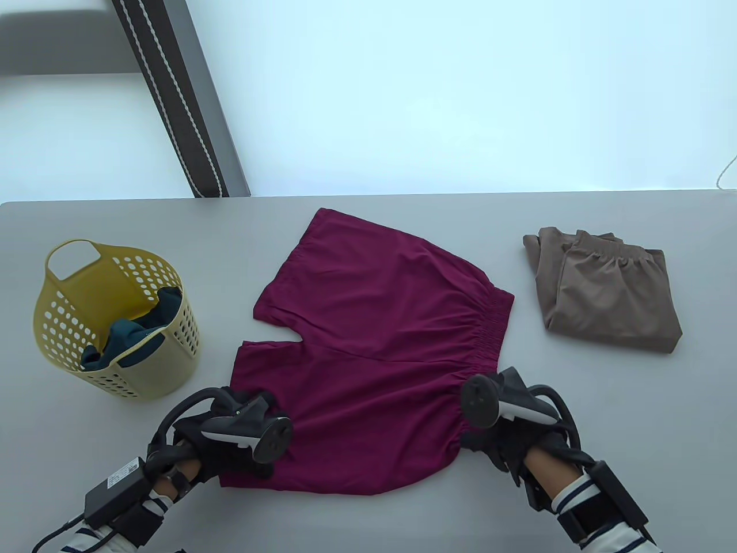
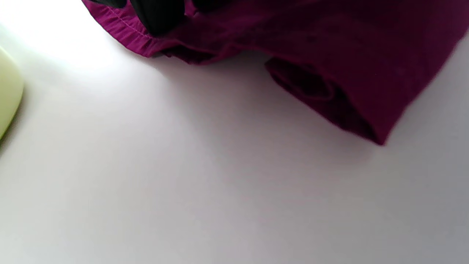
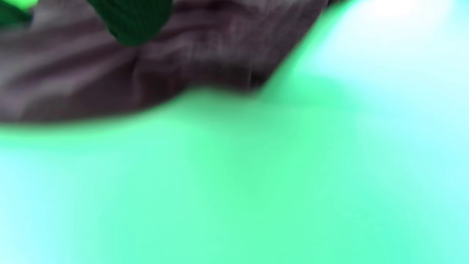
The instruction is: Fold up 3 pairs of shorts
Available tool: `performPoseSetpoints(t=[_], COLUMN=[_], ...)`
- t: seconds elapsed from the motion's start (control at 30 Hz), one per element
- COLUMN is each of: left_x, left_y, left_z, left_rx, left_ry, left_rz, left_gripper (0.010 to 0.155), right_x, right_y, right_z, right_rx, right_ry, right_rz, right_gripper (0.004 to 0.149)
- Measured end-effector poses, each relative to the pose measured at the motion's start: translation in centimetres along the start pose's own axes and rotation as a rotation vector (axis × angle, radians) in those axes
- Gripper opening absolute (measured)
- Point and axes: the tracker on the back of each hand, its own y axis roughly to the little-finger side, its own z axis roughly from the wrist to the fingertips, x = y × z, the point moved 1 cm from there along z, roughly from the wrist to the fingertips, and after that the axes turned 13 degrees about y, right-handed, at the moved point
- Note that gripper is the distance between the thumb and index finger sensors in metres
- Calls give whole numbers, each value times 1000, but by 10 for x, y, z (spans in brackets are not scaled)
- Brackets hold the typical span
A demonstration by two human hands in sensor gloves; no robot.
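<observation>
Magenta shorts (image 1: 374, 345) lie spread at the table's middle, waistband to the right and legs to the left. My left hand (image 1: 244, 461) grips the near leg's hem at the bottom left. In the left wrist view a gloved finger (image 2: 157, 16) lies over that hem (image 2: 132, 31), which is lifted a little off the table. My right hand (image 1: 481, 443) holds the near end of the waistband, where the cloth bunches. The right wrist view is blurred and green-tinted, showing a finger (image 3: 132, 20) over the fabric (image 3: 183, 55). Folded brown shorts (image 1: 607, 294) lie at the right.
A yellow perforated basket (image 1: 173, 357) stands at the left with dark teal shorts (image 1: 135, 337) inside. Its side shows in the left wrist view (image 2: 7, 91). A dark strip with white stitching (image 1: 173, 98) runs beyond the table's far edge.
</observation>
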Motion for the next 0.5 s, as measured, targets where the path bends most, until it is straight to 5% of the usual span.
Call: performPoseSetpoints(t=[0.07, 0.27, 0.5], left_x=[-1, -17, 21], left_y=[5, 21, 8], left_z=[-2, -44, -29], left_rx=[-15, -98, -104], left_ry=[-11, -122, 126], left_rz=[-23, -40, 53], left_gripper=[95, 109, 101], right_x=[-22, -13, -9], right_y=[-3, -18, -24], right_z=[1, -1, -3], right_rx=[9, -7, -7], right_ry=[-136, 184, 371], right_rz=[-49, -311, -441], right_gripper=[89, 75, 65])
